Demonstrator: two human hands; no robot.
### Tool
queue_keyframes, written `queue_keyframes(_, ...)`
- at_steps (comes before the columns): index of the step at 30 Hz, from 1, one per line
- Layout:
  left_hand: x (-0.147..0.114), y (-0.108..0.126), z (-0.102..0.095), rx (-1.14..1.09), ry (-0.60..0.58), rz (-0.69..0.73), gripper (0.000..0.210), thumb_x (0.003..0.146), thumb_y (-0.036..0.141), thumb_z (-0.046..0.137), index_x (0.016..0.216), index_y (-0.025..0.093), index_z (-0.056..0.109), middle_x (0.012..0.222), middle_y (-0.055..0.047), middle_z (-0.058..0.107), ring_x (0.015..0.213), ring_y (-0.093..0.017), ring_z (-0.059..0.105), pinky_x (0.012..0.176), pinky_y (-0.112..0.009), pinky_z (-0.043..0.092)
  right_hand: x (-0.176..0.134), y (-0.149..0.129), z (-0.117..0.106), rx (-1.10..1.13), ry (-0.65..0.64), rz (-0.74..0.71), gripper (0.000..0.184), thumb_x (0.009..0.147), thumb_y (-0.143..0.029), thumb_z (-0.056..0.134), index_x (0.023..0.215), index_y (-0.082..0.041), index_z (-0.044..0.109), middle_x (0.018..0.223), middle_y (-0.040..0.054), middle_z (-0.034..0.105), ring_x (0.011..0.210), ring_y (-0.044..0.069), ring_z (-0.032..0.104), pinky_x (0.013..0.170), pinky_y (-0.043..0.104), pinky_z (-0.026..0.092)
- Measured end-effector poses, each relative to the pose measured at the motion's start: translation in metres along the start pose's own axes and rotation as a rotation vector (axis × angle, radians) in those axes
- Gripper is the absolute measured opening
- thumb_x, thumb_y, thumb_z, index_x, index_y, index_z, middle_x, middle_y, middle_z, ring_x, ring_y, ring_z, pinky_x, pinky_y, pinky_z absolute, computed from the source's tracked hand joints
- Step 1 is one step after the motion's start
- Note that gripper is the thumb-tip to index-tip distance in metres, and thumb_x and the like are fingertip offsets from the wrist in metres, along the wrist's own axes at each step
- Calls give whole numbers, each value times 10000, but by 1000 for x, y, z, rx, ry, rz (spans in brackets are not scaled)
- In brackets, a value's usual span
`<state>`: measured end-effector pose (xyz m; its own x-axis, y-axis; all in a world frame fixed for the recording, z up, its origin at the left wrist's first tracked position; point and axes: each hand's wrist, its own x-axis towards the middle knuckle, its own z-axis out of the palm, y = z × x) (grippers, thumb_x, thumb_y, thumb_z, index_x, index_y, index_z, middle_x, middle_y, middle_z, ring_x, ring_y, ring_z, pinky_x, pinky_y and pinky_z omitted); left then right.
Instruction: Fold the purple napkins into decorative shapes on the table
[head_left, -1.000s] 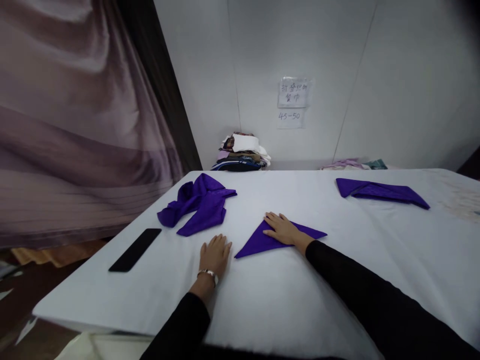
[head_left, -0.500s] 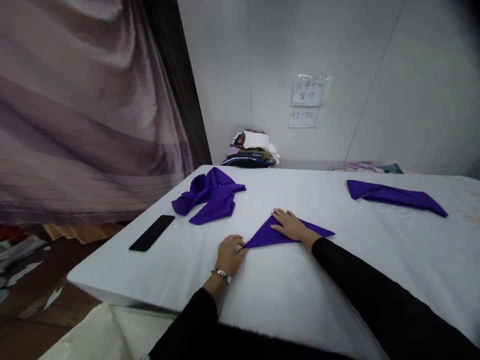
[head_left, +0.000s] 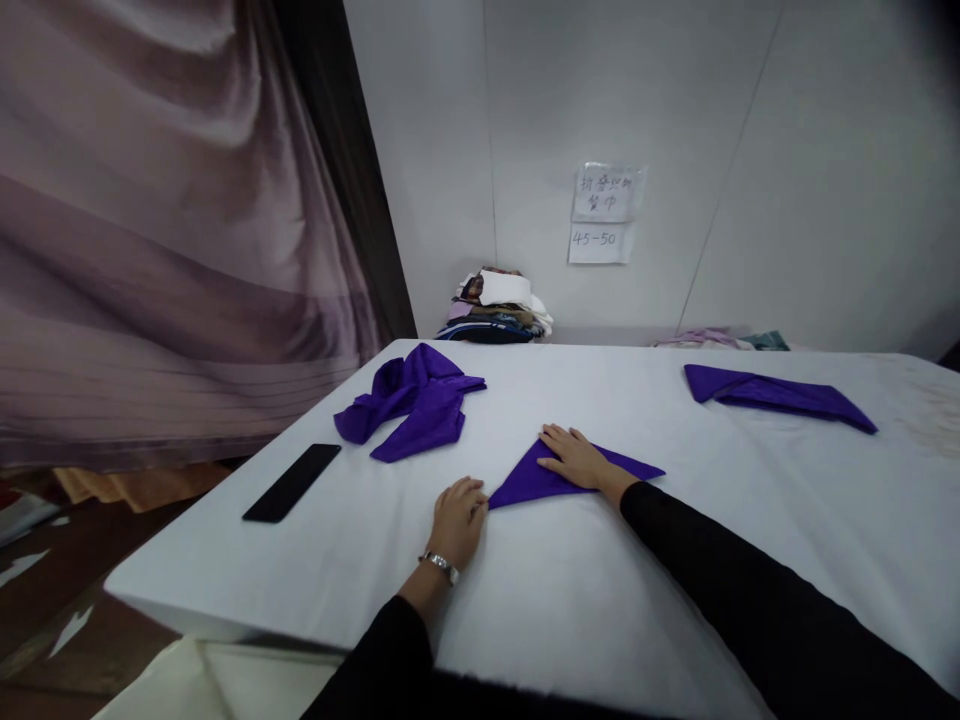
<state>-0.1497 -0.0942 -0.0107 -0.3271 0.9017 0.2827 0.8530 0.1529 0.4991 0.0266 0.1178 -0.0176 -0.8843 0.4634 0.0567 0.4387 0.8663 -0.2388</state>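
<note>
A purple cloth napkin (head_left: pixel 529 482), folded into a flat triangle, lies on the white-covered table (head_left: pixel 600 600) in front of me. At its left corner is my left hand (head_left: pixel 457 520), with a silver bracelet at the wrist; its fingers are drawn together and pinch the tip. My right hand (head_left: pixel 576 460) lies flat across the upper middle of the triangle, palm down with the fingers stretched out, covering part of the cloth. The right point of the triangle sticks out beyond my right wrist.
Farther left is a crumpled purple napkin (head_left: pixel 424 405), with a black flat slab (head_left: pixel 292 484) nearer the table's left edge. A folded purple napkin (head_left: pixel 780 393) rests at the far right. Stacked cloths (head_left: pixel 499 308) stand behind the table, below paper signs (head_left: pixel 606 212) on the wall.
The view has shifted slightly. My left fingers have drawn a little closer together at the napkin's corner, while my right hand stays flat on the cloth.
</note>
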Motion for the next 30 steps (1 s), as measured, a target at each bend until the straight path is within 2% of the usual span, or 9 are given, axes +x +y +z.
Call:
queue_keyframes(4, -1, 2, 0, -9, 70, 3, 90, 745, 258, 552, 813, 216, 594, 1078, -53, 603, 1102, -222, 489, 940, -435, 380, -1, -2, -2, 5, 0, 4, 734, 832, -659, 158, 1381, -184, 263, 1446, 90, 207, 1326, 225, 132, 1053, 417, 93)
queue_keyframes(10, 1, 5, 3, 3, 30, 11, 9, 699, 223, 601, 707, 226, 599, 1062, -30, 610, 1106, -225, 483, 938, -435, 375, -2, -4, -5, 7, 6, 2, 726, 835, -655, 156, 1381, -189, 259, 1442, 89, 218, 1325, 218, 139, 1049, 412, 101)
queue_keyframes(30, 10, 0, 6, -6, 16, -3, 69, 652, 283, 631, 647, 228, 589, 1067, -31, 624, 1096, -250, 504, 936, -458, 377, -2, -4, -7, 36, 27, -7, 737, 836, -652, 175, 1373, -157, 275, 1439, 112, 219, 1322, 237, 144, 1049, 430, 103)
